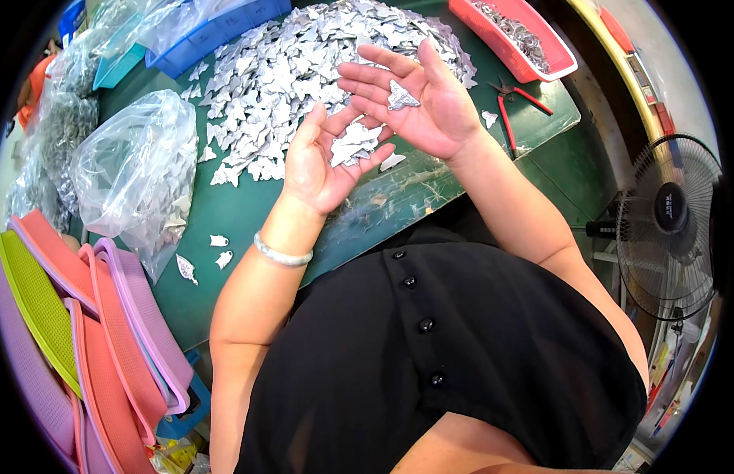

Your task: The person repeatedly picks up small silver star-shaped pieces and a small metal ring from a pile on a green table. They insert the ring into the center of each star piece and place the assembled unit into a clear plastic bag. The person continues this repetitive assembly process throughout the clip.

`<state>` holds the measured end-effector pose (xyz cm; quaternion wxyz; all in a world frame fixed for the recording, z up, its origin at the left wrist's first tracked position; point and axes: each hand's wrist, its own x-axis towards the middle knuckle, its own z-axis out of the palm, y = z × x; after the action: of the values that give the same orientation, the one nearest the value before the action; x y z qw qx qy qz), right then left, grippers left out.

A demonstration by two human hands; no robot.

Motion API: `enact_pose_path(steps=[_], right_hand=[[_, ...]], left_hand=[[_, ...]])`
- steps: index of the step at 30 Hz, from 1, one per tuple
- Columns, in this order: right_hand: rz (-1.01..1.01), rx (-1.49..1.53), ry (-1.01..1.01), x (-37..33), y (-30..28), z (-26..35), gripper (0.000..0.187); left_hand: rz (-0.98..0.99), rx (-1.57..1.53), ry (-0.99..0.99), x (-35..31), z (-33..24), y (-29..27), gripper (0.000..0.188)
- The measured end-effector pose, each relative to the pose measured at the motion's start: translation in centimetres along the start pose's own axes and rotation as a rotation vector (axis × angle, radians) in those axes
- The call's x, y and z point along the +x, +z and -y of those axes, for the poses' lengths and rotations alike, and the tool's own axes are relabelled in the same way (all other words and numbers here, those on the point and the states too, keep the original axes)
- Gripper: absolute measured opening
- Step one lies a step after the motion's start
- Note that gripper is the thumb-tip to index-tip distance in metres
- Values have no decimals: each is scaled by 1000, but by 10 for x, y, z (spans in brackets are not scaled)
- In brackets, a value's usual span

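My left hand (323, 162) is turned palm up, with curled fingers cupping several small silver-grey metal charms (354, 144). Beside it, slightly higher and to the right, my right hand (430, 103) lies palm up with its fingers extended. One pointed, wing-shaped metal charm (401, 96) rests on that palm at the base of the fingers. The fingers of both hands come close together and partly overlap in the view. Beyond them a large heap of similar charms (264, 87) covers the far part of the green table (201, 304). A loose charm (392, 162) lies beside my left fingertips.
A clear plastic bag of charms (138, 166) stands at left, near loose charms (187, 269). Red-handled pliers (507, 118) and a red tray (555, 67) of metal rings lie right. A blue bin (201, 43) stands back left, colored baskets (126, 316) front left, a fan (671, 225) far right.
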<state>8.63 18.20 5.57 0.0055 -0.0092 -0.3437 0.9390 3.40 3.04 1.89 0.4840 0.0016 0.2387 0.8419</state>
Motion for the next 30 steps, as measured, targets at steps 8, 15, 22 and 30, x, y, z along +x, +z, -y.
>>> enact_pose_path(steps=[8,15,22,30], right_hand=[[87,-478,-21,3,6,-11,77],[101,-432,-158,0,1,-7,68],[-18,-776,-278,-7,-21,2,46],[-109,-961,-199,-4,-23,2,21]], left_hand=[[-17,-18,23,-2,2,3,56],[53,-60,-52,3,0,-4,55],[55,24,-25,1,-2,-10,46],[-104,220,-72,-2,-7,-7,22]])
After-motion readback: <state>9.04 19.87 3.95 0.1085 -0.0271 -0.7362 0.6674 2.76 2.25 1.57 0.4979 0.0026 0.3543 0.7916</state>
